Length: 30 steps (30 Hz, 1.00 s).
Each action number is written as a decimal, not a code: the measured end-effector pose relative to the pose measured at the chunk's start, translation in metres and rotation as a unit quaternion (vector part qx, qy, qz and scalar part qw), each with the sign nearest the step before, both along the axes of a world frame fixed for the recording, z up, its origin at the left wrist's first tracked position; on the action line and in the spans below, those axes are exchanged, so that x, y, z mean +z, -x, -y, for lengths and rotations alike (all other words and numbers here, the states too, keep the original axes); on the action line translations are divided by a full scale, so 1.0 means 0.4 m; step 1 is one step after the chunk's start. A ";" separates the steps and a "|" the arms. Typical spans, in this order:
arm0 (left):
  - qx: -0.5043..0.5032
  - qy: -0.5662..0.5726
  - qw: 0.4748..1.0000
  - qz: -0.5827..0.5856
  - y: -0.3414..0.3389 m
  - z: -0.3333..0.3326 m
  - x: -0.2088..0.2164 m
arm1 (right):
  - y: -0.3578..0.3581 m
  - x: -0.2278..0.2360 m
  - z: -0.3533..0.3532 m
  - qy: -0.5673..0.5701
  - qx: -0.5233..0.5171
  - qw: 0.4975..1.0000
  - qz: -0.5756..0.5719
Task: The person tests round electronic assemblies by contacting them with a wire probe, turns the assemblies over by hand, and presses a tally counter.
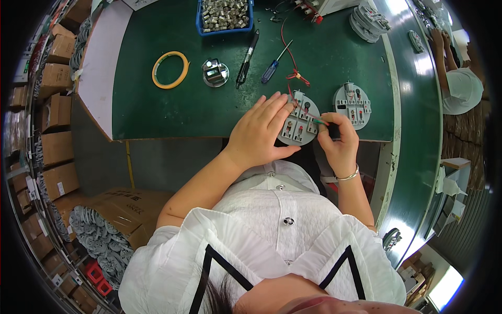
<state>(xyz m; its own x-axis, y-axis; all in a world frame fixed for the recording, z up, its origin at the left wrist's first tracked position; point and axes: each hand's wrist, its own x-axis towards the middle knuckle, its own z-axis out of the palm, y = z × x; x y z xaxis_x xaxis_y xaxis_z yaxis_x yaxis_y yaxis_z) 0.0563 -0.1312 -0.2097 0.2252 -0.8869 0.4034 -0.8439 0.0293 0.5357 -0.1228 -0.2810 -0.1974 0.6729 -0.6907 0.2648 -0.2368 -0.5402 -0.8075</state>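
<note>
A round grey plastic disc (299,137) with small components and metal clips lies at the table's front edge. My left hand (261,128) rests on its left side, fingers stretched out, with the thumb along the near rim. A thin red wire (290,90) runs down to the fingertips of that hand; whether they press on it is hidden. My right hand (341,144) is closed in a pinch at the disc's right edge. Between its thumb and forefinger is a thin rod (317,121), partly green and reddish, slanting over the disc. A similar disc (353,110) lies to the right.
Farther back lie a blue screwdriver (270,71), a black pen (246,64), a chrome round part (215,73) and a yellow tape roll (170,70). A blue bin (226,32) holds metal parts. Stacked grey discs (368,23) stand back right. A person (463,90) sits far right.
</note>
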 end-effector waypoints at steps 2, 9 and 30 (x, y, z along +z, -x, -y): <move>0.016 0.008 1.000 -0.001 0.000 0.002 -0.003 | 0.006 0.003 0.003 0.019 0.012 1.000 0.021; 0.014 -0.001 1.000 -0.001 0.000 0.005 -0.004 | 0.003 0.012 -0.009 0.096 0.065 0.993 0.007; 0.003 -0.014 0.999 0.029 -0.003 0.004 0.007 | 0.070 0.090 0.236 0.078 -0.042 0.995 -0.047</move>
